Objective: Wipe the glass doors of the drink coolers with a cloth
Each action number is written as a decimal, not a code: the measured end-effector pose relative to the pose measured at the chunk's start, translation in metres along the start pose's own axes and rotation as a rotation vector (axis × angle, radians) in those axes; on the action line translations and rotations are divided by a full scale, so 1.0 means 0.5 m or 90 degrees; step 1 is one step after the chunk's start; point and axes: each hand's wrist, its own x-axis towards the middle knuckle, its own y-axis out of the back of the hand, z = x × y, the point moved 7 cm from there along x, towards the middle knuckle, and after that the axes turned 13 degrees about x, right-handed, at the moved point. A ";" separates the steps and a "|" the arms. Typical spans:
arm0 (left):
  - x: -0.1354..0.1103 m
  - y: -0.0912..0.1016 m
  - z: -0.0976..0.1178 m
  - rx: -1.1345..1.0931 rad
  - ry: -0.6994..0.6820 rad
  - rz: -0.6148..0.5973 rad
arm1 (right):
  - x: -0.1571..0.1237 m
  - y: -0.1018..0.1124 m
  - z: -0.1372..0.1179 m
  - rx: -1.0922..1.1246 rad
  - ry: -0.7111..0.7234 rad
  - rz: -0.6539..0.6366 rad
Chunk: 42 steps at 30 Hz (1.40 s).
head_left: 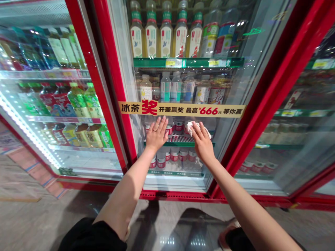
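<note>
Flat against the glass door (pixel 125 69) of a red-framed drinks fridge lies my left hand (pixel 157 134), its fingers stretched out and a ring on one of them. My right hand (pixel 202 139) presses a crumpled white cloth (pixel 190 128) to the same pane, to the right of the left hand. Part of the cloth is hidden under the fingers. Just above both hands a beige banner strip (pixel 193 109) with printed characters runs across the glass.
Behind the glass, bottles (pixel 166 35) stand on green-edged shelves (pixel 188 62), with red-labelled containers (pixel 175 154) lower down. A lit fridge section (pixel 75 104) with drinks is at left, another glass door (pixel 285 132) at right. Boxes (pixel 34 167) sit on the floor (pixel 86 205) at left.
</note>
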 end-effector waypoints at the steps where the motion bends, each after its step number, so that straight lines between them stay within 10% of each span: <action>1: 0.000 0.000 0.000 0.003 0.000 0.003 | -0.001 0.003 0.003 -0.001 -0.013 0.018; 42: -0.004 0.002 0.000 0.010 -0.004 0.028 | -0.039 0.063 0.055 -0.015 -0.024 -0.019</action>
